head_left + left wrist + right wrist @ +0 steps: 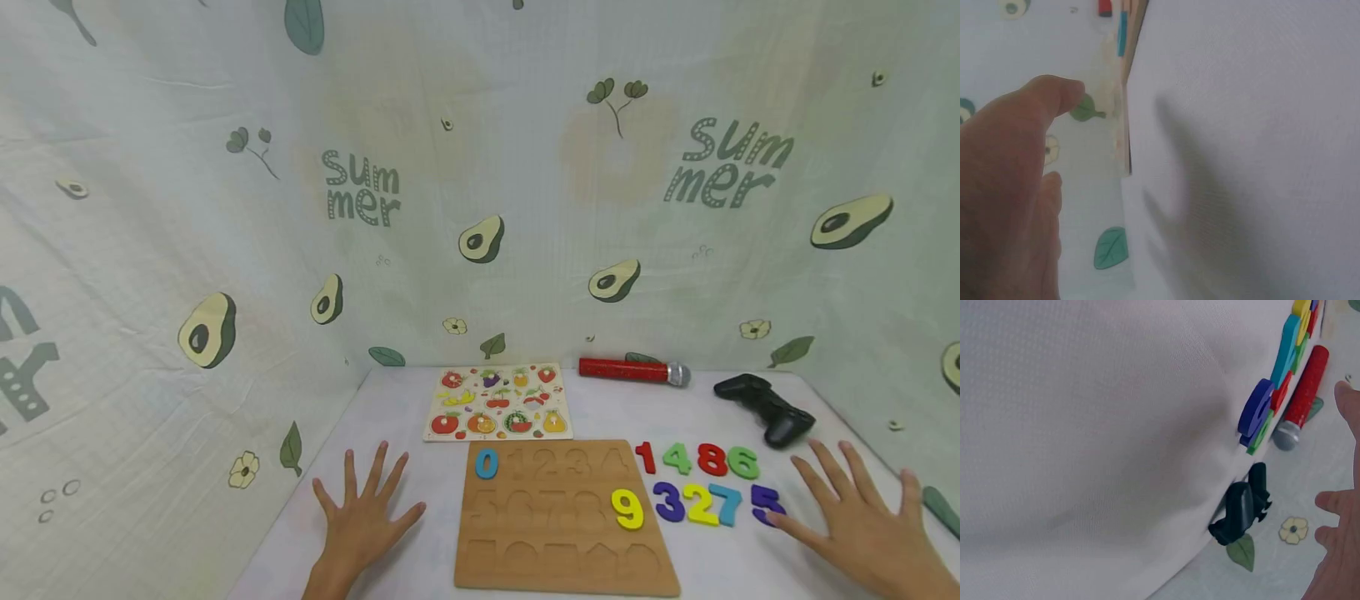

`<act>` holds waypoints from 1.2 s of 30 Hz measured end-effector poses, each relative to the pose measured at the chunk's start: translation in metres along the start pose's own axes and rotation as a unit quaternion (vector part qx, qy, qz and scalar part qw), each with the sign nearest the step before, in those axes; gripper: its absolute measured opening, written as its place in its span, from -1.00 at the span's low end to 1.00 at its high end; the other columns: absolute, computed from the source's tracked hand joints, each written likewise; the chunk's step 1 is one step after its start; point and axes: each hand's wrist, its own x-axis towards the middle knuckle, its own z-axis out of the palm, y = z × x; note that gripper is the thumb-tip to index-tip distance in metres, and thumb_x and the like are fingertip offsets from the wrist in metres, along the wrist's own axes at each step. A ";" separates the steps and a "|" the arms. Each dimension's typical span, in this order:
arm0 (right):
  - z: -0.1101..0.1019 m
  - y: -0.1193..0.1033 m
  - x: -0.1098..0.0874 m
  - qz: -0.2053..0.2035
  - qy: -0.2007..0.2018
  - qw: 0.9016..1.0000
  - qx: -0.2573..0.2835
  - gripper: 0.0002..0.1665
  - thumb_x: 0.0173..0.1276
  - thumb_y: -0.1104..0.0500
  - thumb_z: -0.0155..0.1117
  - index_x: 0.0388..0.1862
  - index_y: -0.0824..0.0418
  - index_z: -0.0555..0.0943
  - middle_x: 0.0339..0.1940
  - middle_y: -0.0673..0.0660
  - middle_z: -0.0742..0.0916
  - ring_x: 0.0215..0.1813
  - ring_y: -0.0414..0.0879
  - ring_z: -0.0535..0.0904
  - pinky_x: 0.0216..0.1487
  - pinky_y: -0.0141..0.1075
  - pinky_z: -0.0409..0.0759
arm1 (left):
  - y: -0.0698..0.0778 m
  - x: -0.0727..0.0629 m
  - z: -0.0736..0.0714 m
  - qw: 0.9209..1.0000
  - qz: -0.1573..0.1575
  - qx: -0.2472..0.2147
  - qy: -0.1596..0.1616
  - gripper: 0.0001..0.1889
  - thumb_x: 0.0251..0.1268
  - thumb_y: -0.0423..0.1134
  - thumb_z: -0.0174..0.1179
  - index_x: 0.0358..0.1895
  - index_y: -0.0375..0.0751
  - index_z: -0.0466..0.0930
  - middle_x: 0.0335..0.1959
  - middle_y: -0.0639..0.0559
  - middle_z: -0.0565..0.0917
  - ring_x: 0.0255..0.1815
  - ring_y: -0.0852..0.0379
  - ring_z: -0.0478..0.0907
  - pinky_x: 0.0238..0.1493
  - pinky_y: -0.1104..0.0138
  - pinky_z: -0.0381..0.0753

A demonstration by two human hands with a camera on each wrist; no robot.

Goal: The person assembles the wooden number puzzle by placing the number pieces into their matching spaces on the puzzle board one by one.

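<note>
My left hand (362,527) is spread wide above the white table, left of a wooden number board (555,557), and holds nothing. The right hand (870,525), also spread and holding nothing, hovers at the right. Its thumb overlaps the purple 5 (765,497) in the head view; whether it touches cannot be told. On the board lie a blue 0 (487,464) at the top left and a yellow 9 (628,509) near the right edge. Beside the board are a red 1 (646,458), green 4 (677,459), red 8 (712,460), green 6 (743,462), purple 3 (669,502), yellow 2 (701,505) and blue 7 (726,505).
Behind the number board lies a fruit puzzle board (498,402). A red microphone (633,372) rests at the table's back edge, and a black game controller (765,408) sits at the back right. Printed cloth (525,183) hangs around the table's back and sides.
</note>
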 end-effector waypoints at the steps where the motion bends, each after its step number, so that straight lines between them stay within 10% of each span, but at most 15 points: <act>1: -0.001 -0.001 0.000 0.000 0.000 1.000 0.002 0.49 0.03 -0.55 0.32 0.51 0.50 0.00 0.52 0.44 -0.41 0.48 0.31 -0.72 0.25 0.35 -0.75 | 0.000 0.001 0.000 1.000 0.000 -0.002 -0.002 -0.10 0.19 0.53 0.03 0.56 0.22 0.20 0.64 -0.01 -0.04 0.56 -0.42 -0.45 0.13 -0.49 -0.72; 7: -0.015 -0.017 0.006 -0.018 0.021 0.996 0.086 0.25 0.06 -0.36 0.47 0.37 0.53 0.26 0.54 0.52 -0.03 0.55 0.34 -0.53 0.29 0.30 -0.75 | 0.002 0.008 0.005 0.999 -0.006 -0.038 -0.021 -0.11 0.22 0.50 0.04 0.58 0.22 0.15 0.64 -0.01 -0.01 0.57 -0.41 -0.34 0.20 -0.43 -0.71; 18: -0.031 -0.065 0.034 -0.106 0.004 0.980 0.169 -0.03 0.07 -0.16 0.56 0.30 0.40 0.47 0.27 0.46 0.48 0.34 0.39 0.13 0.21 0.50 -0.16 | 0.027 0.026 0.032 0.978 0.056 -0.193 -0.055 -0.29 0.33 0.24 0.20 0.51 0.19 0.30 0.53 0.12 0.28 0.45 -0.22 0.18 0.28 -0.32 0.14; 30: -0.024 -0.090 0.071 -0.143 -0.039 0.969 0.198 -0.15 0.07 -0.16 0.57 0.24 0.28 0.56 0.22 0.37 0.58 0.32 0.37 0.23 0.18 0.45 0.00 | 0.028 0.022 0.042 0.939 0.140 -0.304 -0.082 -0.35 0.36 0.19 0.21 0.49 0.27 0.33 0.49 0.32 0.31 0.35 -0.01 0.19 0.21 -0.22 0.17; 36: -0.014 -0.101 0.079 -0.146 -0.052 0.965 0.213 -0.23 0.05 -0.13 0.58 0.17 0.25 0.60 0.16 0.32 0.63 0.31 0.38 0.27 0.18 0.43 0.02 | 0.027 0.018 0.046 0.944 0.157 -0.270 -0.107 -0.36 0.34 0.30 0.14 0.47 0.39 0.32 0.49 0.35 0.31 0.34 -0.03 0.19 0.20 -0.21 0.15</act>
